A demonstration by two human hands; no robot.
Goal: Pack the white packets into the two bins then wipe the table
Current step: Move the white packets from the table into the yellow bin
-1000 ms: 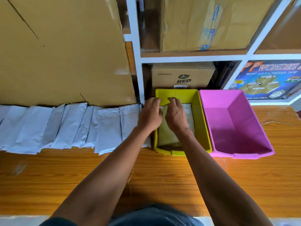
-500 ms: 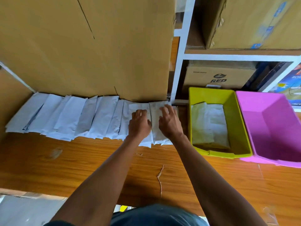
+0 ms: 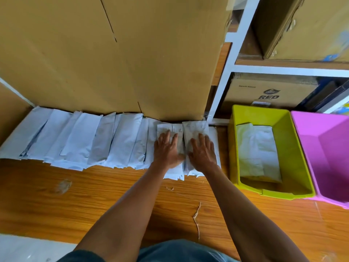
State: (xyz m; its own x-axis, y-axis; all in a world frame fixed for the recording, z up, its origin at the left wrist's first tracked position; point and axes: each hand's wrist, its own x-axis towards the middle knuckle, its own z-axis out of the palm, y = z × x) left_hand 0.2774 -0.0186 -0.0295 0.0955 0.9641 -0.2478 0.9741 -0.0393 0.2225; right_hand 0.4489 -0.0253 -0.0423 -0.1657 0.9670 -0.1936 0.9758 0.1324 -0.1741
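While both hands lie flat with fingers straight, the left hand (image 3: 167,150) presses one crinkled white packet (image 3: 170,129) and the right hand (image 3: 203,151) presses the packet beside it (image 3: 196,127), at the right end of a long overlapping row of flat paper packets (image 3: 79,137) along the back of the glossy wood-grain table (image 3: 75,201). A smooth brown cardboard sheet (image 3: 113,53) stands behind the row. To the right, the rectangular yellow plastic bin (image 3: 234,148) holds a few packets (image 3: 258,154), touching the pink bin (image 3: 309,148). A second ago both hands were inside the yellow bin; half a second ago they had reached the row, fingers more curled.
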